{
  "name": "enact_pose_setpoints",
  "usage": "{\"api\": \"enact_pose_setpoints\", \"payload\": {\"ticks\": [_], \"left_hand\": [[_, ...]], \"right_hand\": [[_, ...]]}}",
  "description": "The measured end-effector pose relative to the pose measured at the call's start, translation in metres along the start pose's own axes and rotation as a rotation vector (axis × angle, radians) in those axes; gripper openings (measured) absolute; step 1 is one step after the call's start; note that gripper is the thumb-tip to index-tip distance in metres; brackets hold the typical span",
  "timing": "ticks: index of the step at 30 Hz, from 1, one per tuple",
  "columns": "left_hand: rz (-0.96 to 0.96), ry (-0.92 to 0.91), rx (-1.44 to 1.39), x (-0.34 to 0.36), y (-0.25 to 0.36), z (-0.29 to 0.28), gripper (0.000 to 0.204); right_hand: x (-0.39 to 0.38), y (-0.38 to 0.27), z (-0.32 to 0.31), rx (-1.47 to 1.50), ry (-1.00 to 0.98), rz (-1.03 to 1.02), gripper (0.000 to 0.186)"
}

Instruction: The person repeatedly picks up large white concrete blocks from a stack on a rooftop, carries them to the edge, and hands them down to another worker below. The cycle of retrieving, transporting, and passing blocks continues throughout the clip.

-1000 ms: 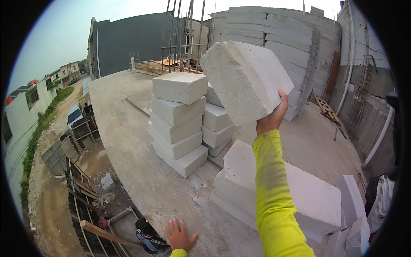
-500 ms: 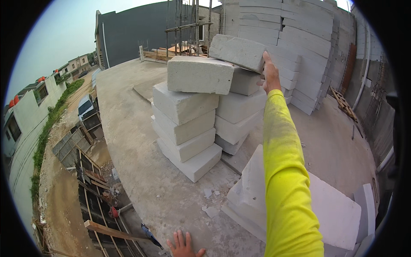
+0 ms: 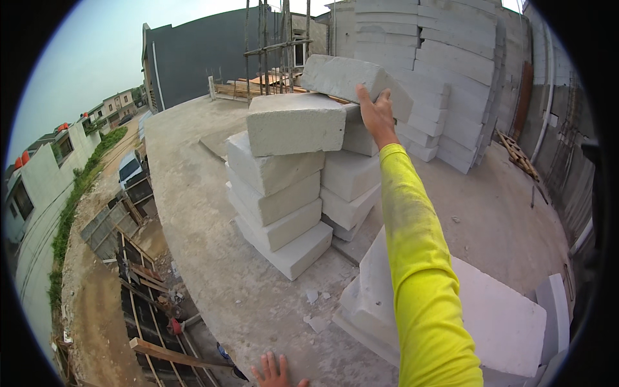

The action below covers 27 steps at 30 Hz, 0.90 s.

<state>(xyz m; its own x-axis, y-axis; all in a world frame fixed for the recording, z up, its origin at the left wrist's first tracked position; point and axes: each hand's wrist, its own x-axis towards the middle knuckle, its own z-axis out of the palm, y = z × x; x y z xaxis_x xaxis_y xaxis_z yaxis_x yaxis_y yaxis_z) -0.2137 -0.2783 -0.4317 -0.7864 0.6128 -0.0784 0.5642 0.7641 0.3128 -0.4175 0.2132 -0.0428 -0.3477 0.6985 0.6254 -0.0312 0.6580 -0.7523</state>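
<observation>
A pale lightweight concrete block [image 3: 338, 74] lies askew at the top of the rear stack. My right hand [image 3: 379, 117] grips its right-hand end, one finger or the thumb on the near face and the others at the corner. In front of it another block [image 3: 295, 130] tops the nearer stack [image 3: 277, 213], which is several blocks high. The rear stack [image 3: 351, 171] stands close against its right side. At the bottom edge my left hand [image 3: 278, 373] rests open on the concrete slab [image 3: 271, 322], fingers spread, its wrist out of view.
More blocks [image 3: 496, 309] lie under and beside my right forearm. A tall block pile [image 3: 451, 84] stands at the back right. The slab's left edge drops to a lower area with timber [image 3: 174, 351]. Upright rebar [image 3: 261, 45] rises behind the stacks.
My right hand has moved left and slightly down, from the block's far right end round onto its near face. The top block has turned and shifted slightly left. My left hand stays planted.
</observation>
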Motion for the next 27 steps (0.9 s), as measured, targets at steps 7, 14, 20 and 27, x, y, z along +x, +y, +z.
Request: {"api": "enact_pose_setpoints", "payload": {"ticks": [7,14,20,27], "left_hand": [[-0.01,-0.018,-0.039,0.001,0.0,-0.003,0.099],[0.024,0.048,0.019,-0.001,0.004,-0.006,0.099],[-0.001,0.033,0.059,0.003,0.002,-0.003,0.098],[0.037,0.104,0.019,0.001,-0.001,-0.002,0.095]], "right_hand": [[-0.007,-0.009,0.023,-0.043,0.081,0.106,0.108],[0.013,-0.033,0.037,-0.109,-0.198,0.117,0.119],[-0.019,-0.004,0.014,-0.028,-0.181,-0.04,0.108],[-0.117,-0.068,0.042,0.476,0.274,0.042,0.088]]}}
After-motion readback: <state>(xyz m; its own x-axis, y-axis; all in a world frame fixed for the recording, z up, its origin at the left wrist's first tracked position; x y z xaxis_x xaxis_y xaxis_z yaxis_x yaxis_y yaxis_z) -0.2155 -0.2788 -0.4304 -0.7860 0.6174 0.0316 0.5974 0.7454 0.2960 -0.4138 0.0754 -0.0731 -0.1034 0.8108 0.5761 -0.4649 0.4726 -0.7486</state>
